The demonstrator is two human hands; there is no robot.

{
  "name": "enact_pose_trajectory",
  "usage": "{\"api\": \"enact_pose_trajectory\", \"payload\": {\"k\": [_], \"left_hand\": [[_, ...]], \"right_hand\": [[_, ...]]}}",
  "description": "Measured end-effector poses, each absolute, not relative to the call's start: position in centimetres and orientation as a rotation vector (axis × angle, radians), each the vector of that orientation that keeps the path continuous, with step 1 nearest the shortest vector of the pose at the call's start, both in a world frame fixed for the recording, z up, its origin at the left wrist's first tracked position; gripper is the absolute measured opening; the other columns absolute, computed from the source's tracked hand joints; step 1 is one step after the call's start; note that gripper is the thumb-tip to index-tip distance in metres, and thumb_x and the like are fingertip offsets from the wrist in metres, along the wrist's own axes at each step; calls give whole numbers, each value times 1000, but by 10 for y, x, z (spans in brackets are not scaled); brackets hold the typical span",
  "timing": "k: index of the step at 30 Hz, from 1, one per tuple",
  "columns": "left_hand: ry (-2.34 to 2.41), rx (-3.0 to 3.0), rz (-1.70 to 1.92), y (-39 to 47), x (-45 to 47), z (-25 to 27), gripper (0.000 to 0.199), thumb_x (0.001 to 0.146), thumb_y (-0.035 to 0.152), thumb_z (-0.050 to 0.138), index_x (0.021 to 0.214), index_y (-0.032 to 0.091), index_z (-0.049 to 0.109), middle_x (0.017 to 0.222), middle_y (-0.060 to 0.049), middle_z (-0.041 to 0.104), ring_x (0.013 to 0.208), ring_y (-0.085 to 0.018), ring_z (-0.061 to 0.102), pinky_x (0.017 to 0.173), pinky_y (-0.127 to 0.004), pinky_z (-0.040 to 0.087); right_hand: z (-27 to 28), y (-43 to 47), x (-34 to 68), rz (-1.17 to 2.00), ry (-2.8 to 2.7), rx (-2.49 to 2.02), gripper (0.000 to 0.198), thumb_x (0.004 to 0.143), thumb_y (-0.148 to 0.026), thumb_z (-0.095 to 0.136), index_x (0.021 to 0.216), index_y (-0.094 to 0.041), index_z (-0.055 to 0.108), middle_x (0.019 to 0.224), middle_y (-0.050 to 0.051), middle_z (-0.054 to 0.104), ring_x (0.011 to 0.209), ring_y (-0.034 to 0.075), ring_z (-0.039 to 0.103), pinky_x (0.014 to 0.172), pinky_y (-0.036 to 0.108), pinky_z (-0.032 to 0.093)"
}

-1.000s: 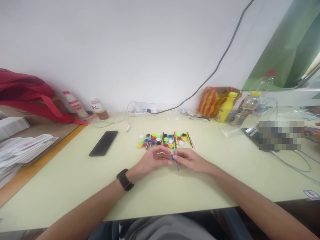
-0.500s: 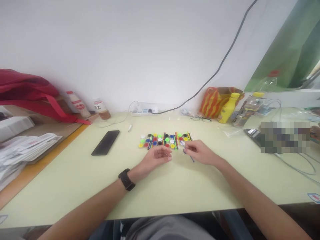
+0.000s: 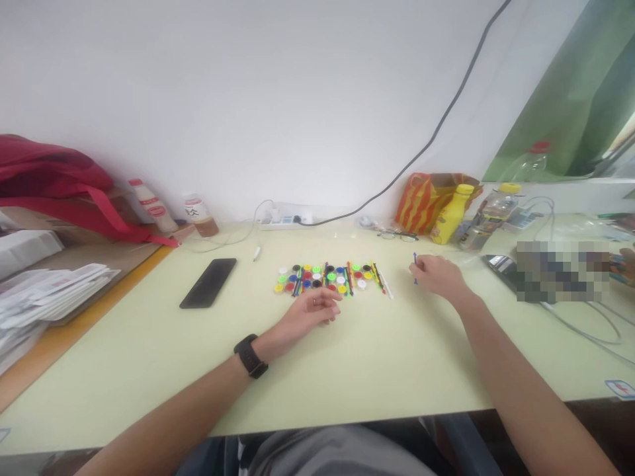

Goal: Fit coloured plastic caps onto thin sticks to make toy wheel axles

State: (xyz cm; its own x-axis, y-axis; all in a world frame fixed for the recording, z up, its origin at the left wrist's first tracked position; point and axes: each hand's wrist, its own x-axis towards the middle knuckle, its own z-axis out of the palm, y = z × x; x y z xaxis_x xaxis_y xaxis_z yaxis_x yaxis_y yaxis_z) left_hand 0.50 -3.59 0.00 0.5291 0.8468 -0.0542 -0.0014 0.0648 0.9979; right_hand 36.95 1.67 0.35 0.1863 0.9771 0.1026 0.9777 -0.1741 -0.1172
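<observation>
Rows of small round coloured discs [image 3: 340,280] lie on the table, with thin coloured sticks [image 3: 350,277] standing in columns between them. A white stick [image 3: 385,280] is at the right end of the set. My right hand [image 3: 439,274] is to the right of the set, fingers closed round a thin blue stick [image 3: 415,258] whose two ends show past the fingers. My left hand [image 3: 313,309], below a black watch strap on the wrist, rests in front of the discs with fingers loosely bent and apart. It hides part of the nearest row, and nothing shows in it.
A black phone [image 3: 208,283] lies to the left, papers [image 3: 74,291] beyond it. Along the wall stand bottles [image 3: 201,215], a power strip [image 3: 282,221], glasses [image 3: 397,234], a striped bag [image 3: 417,198] and a yellow bottle [image 3: 452,215]. At far right, another person's hand [image 3: 626,264] shows.
My right hand has moved right, away from the discs, carrying the blue stick, now held more upright. The right-end sticks and discs are uncovered. My left hand stays nearly in place.
</observation>
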Motion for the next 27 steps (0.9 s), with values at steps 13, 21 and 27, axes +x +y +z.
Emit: {"api": "enact_pose_trajectory", "payload": {"k": [13,21,27], "left_hand": [[835,1364,721,-37,5,3,29,85,38,79,108,20,73,90,-3,68,80,-14,62,74,-28,49],[837,1353,704,-37,4,2,29,85,40,80,103,18,73,91,-4,70,78,-13,62,75,-27,48],[855,1361,712,-37,5,2,31,84,42,81,101,17,73,89,-5,70,76,-13,62,73,-27,48]], "right_hand": [[-9,17,366,139,-2066,-2311,37,101,-39,41,86,-20,69,93,12,74,85,26,68,68,32,39],[4,11,355,-74,-1946,-2189,18,93,-40,57,93,-24,65,83,6,71,78,23,64,64,30,33],[7,-1,326,242,-2211,-1845,20,95,-34,53,93,-26,72,75,2,69,72,19,62,63,28,33]]}}
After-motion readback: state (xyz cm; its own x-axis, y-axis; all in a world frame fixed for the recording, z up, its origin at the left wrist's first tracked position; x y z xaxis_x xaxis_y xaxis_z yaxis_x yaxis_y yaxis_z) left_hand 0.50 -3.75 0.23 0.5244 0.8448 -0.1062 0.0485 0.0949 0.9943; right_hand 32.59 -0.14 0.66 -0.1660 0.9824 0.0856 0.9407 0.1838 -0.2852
